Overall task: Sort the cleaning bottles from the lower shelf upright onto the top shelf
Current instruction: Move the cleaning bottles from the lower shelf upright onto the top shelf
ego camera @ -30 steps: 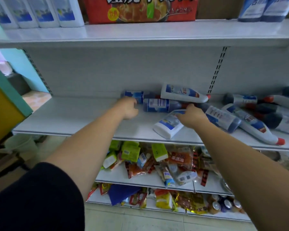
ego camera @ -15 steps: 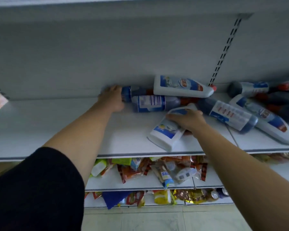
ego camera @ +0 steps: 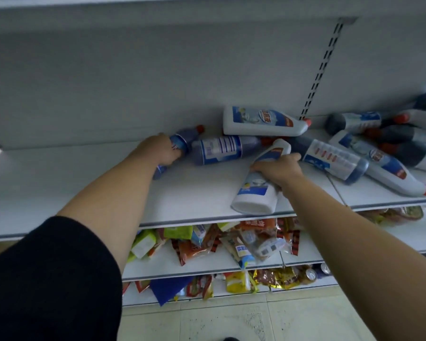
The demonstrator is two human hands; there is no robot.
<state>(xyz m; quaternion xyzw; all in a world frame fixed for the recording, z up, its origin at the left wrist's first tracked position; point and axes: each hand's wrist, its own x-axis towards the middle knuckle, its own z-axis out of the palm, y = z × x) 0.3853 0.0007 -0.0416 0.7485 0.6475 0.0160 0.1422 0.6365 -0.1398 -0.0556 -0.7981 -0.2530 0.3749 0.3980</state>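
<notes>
Both hands are loaded on my feed right now. I've got the left hand (ego camera: 161, 150) wrapped round the middle of a see-through blue bottle (ego camera: 182, 141) that lies on its side at the back of the lower shelf (ego camera: 84, 173). Its red cap pokes out past the fingers and its base shows under the wrist. The right hand (ego camera: 278, 168) is curled over the upper half of a white bottle (ego camera: 256, 193). That one's flat base sits at the shelf's front edge and its neck angles back toward the pile of bottles (ego camera: 342, 158). My guess is these are stiff plastic, not fragile, with some heft from the liquid, and the glossy labels are probably a bit slick. I'd grab the body just below the shoulder, never the cap or thin neck. With the white one, most of the weight hangs below the grip, so it should swing base-down pretty easily. The blue one is held near its balance point, so I'd expect to need a wrist turn to stand it up. The top shelf (ego camera: 158, 13) only shows its underside, so I can't see any landing spot.
</notes>
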